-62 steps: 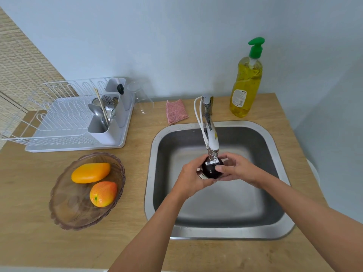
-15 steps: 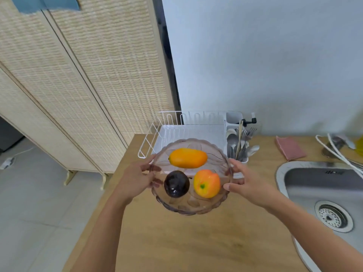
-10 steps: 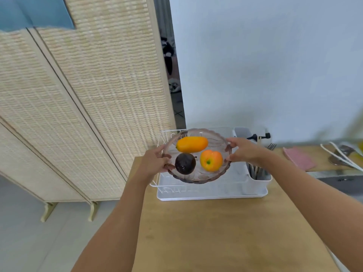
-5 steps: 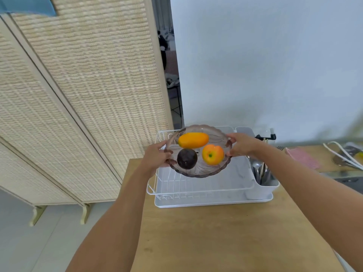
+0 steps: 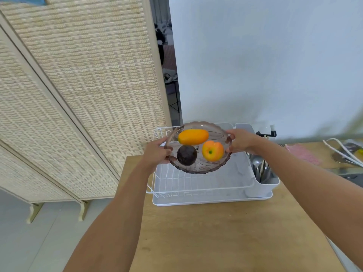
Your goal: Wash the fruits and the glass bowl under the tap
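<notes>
I hold the tinted glass bowl (image 5: 198, 168) in the air above the white dish rack (image 5: 198, 185). My left hand (image 5: 157, 153) grips its left rim and my right hand (image 5: 240, 141) grips its right rim. Inside lie three fruits: a long orange mango (image 5: 193, 136) at the back, a dark purple round fruit (image 5: 186, 155) at the front left, and an orange-yellow peach (image 5: 212, 150) at the front right. The bowl tilts slightly toward me. Only the tap hose (image 5: 342, 150) shows, at the far right edge.
The rack's cutlery holder (image 5: 264, 178) with spoons and forks stands at its right end. A pink sponge (image 5: 302, 153) lies on the wooden counter (image 5: 225, 236) further right. A woven folding screen (image 5: 78, 85) stands left of the counter, past its left edge.
The bowl with the three fruits was lifted from low over the counter and carried back over the dish rack. It has barely moved in the last half second.
</notes>
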Tool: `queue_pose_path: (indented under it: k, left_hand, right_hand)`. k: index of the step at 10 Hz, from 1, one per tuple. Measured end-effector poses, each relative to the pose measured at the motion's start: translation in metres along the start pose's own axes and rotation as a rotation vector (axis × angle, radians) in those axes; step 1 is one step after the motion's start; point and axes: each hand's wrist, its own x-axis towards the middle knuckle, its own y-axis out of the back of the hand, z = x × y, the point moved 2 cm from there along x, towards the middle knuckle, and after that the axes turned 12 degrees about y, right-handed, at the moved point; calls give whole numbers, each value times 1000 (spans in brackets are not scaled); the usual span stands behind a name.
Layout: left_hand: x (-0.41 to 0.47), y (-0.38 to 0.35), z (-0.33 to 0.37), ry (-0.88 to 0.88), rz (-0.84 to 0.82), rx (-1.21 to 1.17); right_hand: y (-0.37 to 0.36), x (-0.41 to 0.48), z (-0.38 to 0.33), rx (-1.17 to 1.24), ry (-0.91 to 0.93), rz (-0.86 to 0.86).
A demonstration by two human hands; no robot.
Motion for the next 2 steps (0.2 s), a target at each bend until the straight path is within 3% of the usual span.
queue_pose_path:
  k: [2]
  left_hand:
    - [-2, -4, 0, 23, 0, -13]
  right_hand:
    - [-3, 1, -4, -143, -27, 12]
